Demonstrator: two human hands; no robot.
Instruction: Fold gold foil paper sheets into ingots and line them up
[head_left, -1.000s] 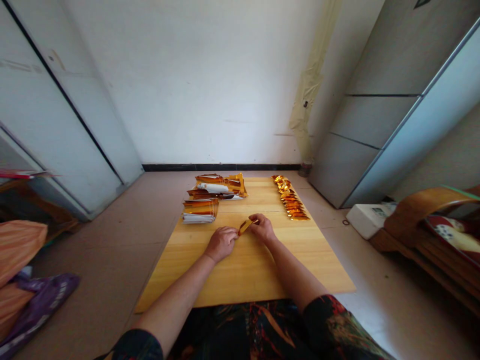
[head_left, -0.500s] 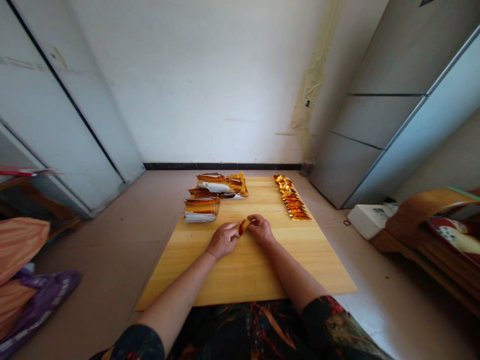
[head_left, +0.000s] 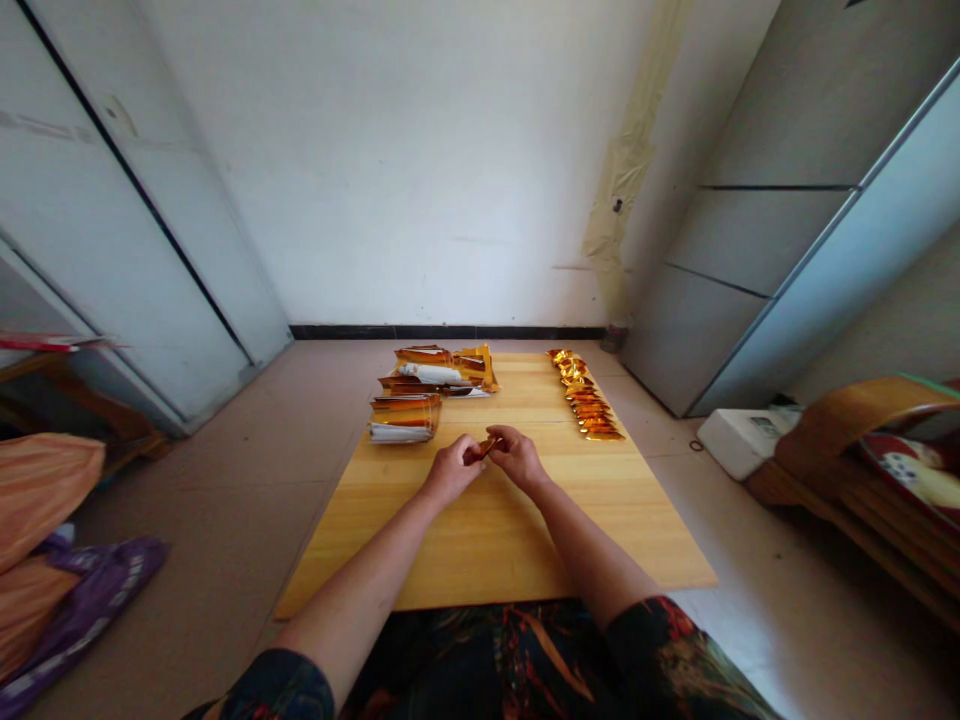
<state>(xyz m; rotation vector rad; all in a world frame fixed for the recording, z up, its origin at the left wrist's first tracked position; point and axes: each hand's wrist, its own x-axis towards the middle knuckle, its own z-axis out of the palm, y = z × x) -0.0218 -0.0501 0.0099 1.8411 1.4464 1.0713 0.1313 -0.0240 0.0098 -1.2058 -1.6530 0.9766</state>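
Observation:
A small strip of shiny orange-gold foil [head_left: 487, 447] is pinched between my two hands over the middle of the wooden board [head_left: 480, 540]. My left hand [head_left: 451, 470] grips its left end with closed fingers. At the other end, the fingertips of my right hand [head_left: 517, 457] are closed on it. My fingers cover much of the foil. Beyond my left hand lies a stack of flat orange and white foil sheets [head_left: 405, 418]. Behind that stack is a looser pile of similar sheets [head_left: 442, 372]. A row of folded gold foil pieces [head_left: 589, 400] runs along the board's right side.
The board stands above a tiled floor, facing a white wall [head_left: 420, 180]. A grey cabinet [head_left: 750, 230] and a wooden seat [head_left: 847, 440] with a white box [head_left: 739, 440] are on the right. Orange and purple bags [head_left: 97, 590] lie at the left.
My left hand has closed further around the foil and moved slightly up and right. The foil has turned from a raised, curved strip to a lower, flatter position, with less of it showing.

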